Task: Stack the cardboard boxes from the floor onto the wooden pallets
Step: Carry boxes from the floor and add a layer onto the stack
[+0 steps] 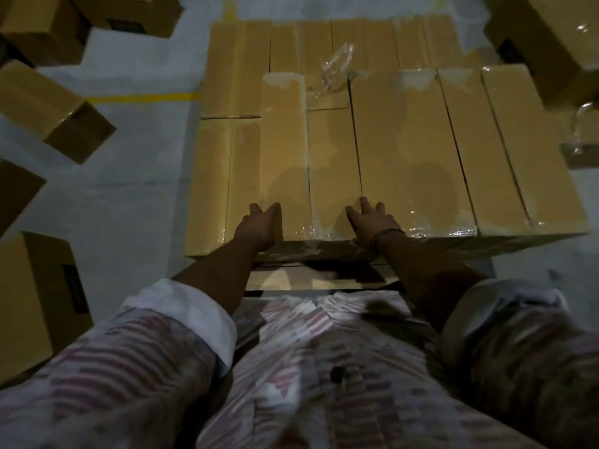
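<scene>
A stack of tan cardboard boxes fills the middle of the head view, sealed with clear tape. One narrow box stands on the top layer, left of a gap that shows a lower box. My left hand presses with straight fingers against the near left side of the narrow box. With its fingers spread, my right hand rests in the gap at the stack's front edge, beside the taller boxes on the right. The boxes hide the pallet.
Loose cardboard boxes lie on the grey floor at the left, far left and top left, with more at the top right. A yellow floor line runs left of the stack. Crumpled clear plastic lies on top.
</scene>
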`<move>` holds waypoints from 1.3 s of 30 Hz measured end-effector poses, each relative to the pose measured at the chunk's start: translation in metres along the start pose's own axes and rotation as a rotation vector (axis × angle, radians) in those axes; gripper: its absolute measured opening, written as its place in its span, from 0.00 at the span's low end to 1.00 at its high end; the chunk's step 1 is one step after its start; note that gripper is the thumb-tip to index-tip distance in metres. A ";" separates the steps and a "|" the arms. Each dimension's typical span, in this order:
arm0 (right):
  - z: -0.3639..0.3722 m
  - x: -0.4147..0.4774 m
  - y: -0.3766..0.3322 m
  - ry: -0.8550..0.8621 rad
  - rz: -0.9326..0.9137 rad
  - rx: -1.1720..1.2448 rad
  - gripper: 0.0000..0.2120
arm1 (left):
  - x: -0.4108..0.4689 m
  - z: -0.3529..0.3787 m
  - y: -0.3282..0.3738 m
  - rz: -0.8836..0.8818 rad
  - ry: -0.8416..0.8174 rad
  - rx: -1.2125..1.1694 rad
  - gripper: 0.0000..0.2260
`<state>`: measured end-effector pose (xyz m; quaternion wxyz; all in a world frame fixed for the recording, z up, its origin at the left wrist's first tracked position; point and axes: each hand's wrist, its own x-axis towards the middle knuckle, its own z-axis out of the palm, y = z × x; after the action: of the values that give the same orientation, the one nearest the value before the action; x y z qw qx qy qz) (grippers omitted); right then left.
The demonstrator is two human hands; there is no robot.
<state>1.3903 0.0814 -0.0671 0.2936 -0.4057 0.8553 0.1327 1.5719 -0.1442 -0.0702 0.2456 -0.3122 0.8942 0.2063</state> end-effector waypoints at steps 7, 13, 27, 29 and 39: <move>0.002 -0.001 0.001 0.039 -0.018 -0.010 0.41 | 0.003 0.004 -0.003 -0.003 0.027 -0.032 0.45; 0.003 -0.002 0.001 0.044 -0.028 -0.008 0.40 | 0.004 0.008 -0.004 0.006 0.051 -0.034 0.43; 0.004 0.005 0.015 0.143 -0.072 0.048 0.40 | 0.024 0.007 -0.011 0.006 0.073 -0.250 0.37; 0.005 0.013 0.021 0.213 -0.077 0.110 0.37 | 0.036 0.007 -0.016 -0.001 0.096 -0.346 0.38; -0.007 0.112 0.047 0.460 0.092 0.402 0.38 | 0.127 -0.010 -0.017 0.110 0.430 -0.474 0.31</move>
<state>1.2959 0.0393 -0.1305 0.1601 -0.3195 0.9260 -0.1214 1.4927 -0.2200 -0.1378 -0.0398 -0.3485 0.8682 0.3510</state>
